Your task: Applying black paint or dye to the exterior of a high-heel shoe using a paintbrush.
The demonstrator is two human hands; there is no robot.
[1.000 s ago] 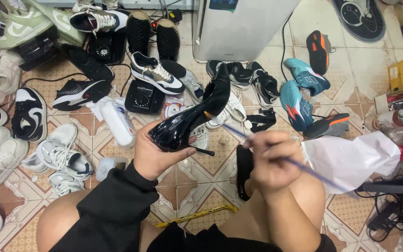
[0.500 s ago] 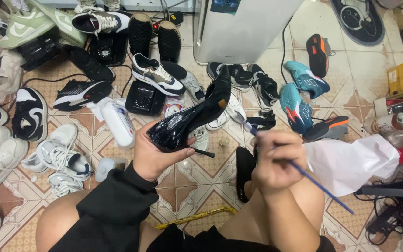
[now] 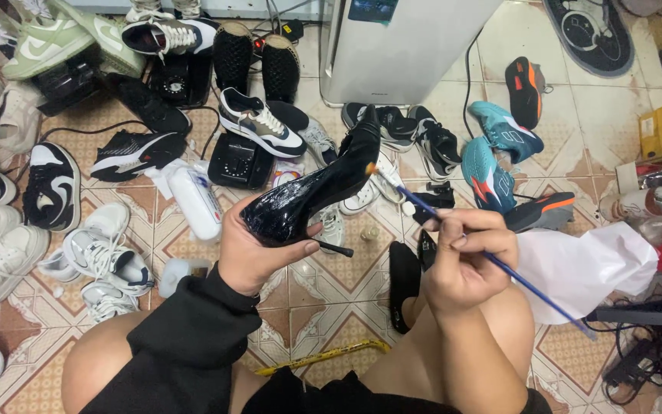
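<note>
While the left hand (image 3: 250,257) grips the glossy black high-heeled shoe (image 3: 312,195) from below, fingers clamped around its front part, the shoe's long axis runs diagonally up and to the right, toe end low by the palm, heel counter highest near the base of the white appliance cabinet (image 3: 400,46). Thin stiletto heel (image 3: 331,248) pokes out right, just beside the thumb. Right hand (image 3: 469,264) is closed in a pen-style pinch on a slim blue-handled paintbrush (image 3: 492,261); brush axis slopes from lower right up to upper left, bristle tip (image 3: 371,169) touching or just off the shoe's upper rear side, can't tell which. So the work point sits up-left of the right fingers, and the right hand is the nearer one to it. Both hands are held in the air above the patterned tile floor (image 3: 331,307), between the person's bare knees. Room is tight: sneakers scattered left and ahead, a teal sports shoe (image 3: 492,165) and white crumpled plastic bag (image 3: 584,264) to the right, a yellow strip (image 3: 323,356) on the floor near the lap. Clear space is mostly straight below the shoe.
</note>
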